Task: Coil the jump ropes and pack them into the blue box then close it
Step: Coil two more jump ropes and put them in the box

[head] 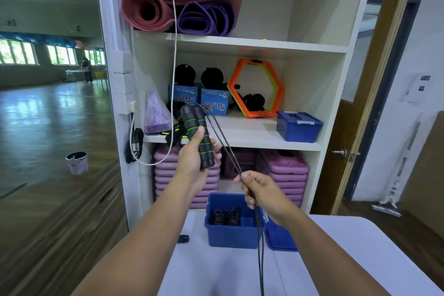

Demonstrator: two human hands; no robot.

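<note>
Both jump rope handles [198,136], black foam with green rings, are held side by side in the left hand [192,158], raised in front of the shelf unit [240,43]. The fingers are wrapped round the lower halves of the handles; the thumb lies across the front.

Two black strands of the rope [223,146] run from the handle tops down and to the right into the right hand [264,192]. There they are pinched between thumb and fingers, the hand being closed on them. Below the right hand the strands hang down past the near edge of the table [336,247] and out of view.

The blue box [230,233] stands open at the far edge of the white table, near its left corner. Coiled black ropes [225,216] are seen inside, in the left part of the box. The blue lid [278,235] is propped just beside the box on its right side, touching it as far as can be judged. A small black item [183,238] lies on the table left of the box; what it is cannot be told.

A second, closed blue box [299,126] is noted on the middle shelf, at its right end. Rolled mats [168,7] lie on the upper shelf.
</note>
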